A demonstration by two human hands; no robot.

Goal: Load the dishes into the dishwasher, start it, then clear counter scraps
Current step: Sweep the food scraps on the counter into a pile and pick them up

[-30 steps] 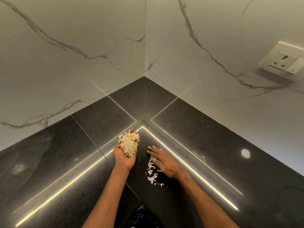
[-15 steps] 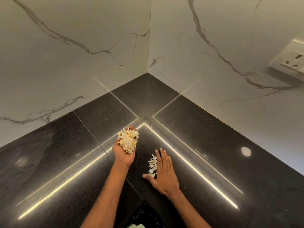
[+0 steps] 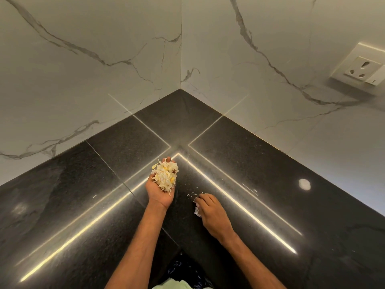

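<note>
Fingers (image 3: 205, 197) of the right hand (image 3: 213, 212) curl around white scraps (image 3: 197, 211) on the black counter (image 3: 270, 195), at four o'clock from the left hand (image 3: 158, 191), whose upturned, loosely cupped palm carries a heap of peelings (image 3: 165, 174).

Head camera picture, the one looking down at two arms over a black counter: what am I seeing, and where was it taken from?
There is no machine here. A person wears a wide-angle camera on the head, so you look forward and down along their own arms. The surface is a shiny black counter in a corner of marble-look walls, with a wall socket at the upper right. The left hand is palm up and carries a pile of scraps, pale and yellow. The right hand rests on the counter with its fingers curled round a few white scraps. Tiny crumbs lie just beyond it. The bright lines look like lights reflected in the counter.
</note>
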